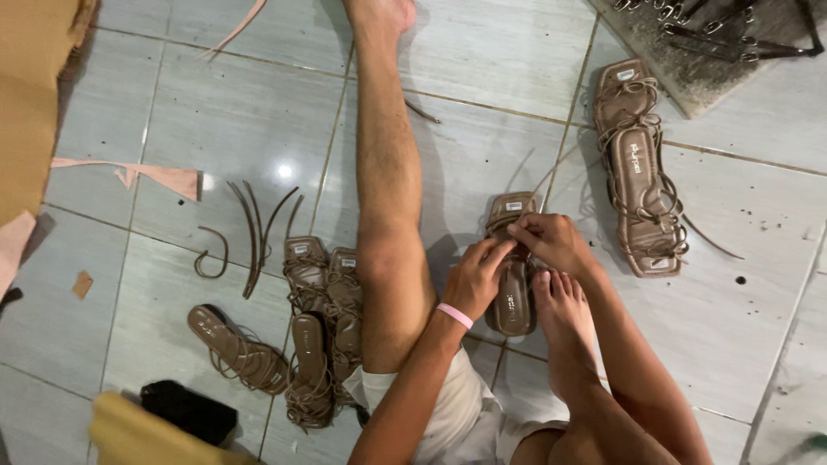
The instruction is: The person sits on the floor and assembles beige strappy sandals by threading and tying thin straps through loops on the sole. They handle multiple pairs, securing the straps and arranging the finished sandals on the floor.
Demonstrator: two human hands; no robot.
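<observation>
Head view | left hand (476, 282) fingers grip tan sandal (510, 267) | right hand (551, 241) fingers pinch its strap (522, 231)

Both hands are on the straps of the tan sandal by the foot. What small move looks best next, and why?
Probably pull the thin strap snug with the right hand while the left hand steadies the sandal. Both hands pinch at its straps near the toe end, and a loose strap trails away from it across the floor tiles.
</observation>
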